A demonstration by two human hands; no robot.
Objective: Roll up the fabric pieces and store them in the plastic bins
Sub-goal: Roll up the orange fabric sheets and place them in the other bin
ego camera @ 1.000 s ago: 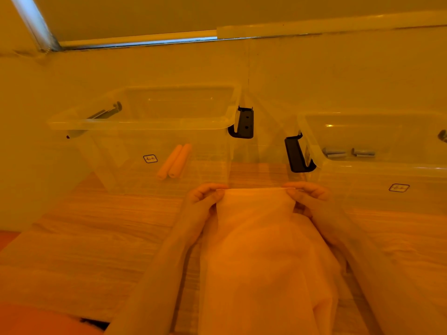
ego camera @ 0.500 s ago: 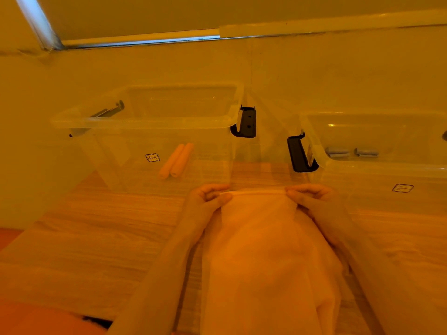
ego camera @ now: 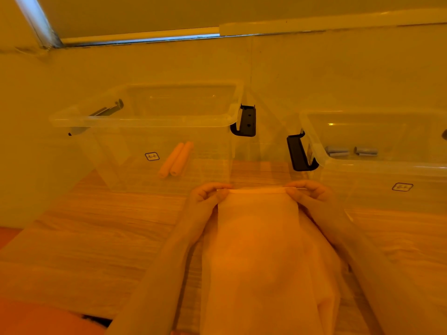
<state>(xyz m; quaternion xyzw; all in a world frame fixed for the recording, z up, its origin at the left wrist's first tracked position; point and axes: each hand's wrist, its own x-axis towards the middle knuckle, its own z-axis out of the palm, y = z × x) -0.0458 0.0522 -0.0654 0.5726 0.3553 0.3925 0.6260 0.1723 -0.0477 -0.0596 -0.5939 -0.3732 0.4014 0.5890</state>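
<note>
1. Head view: sheer fabric piece (ego camera: 261,250) lies flat on the wooden desk (ego camera: 101,228), running from the near edge up to just short of the two bins.
2. Far edge of the fabric is turned over into a thin rolled hem, stretched straight between both hands.
3. Left hand (ego camera: 208,197): fingers curled, pinching the left end of the rolled edge against the thumb.
4. Right hand (ego camera: 307,197): fingers curled, pinching the right end of the same edge.
5. Both forearms rest along the sides of the fabric, partly under its loose folds on the right.
6. Left clear bin (ego camera: 145,122) sits behind the left hand, lid off; two orange fabric rolls (ego camera: 176,159) lie side by side on its floor, touching each other.
7. Right clear bin (ego camera: 377,170) sits behind the right hand; two grey fabric rolls (ego camera: 350,151) lie inside, end to end, slightly apart.
8. Black latch handles (ego camera: 246,122) hang on the facing ends of both bins.
</note>
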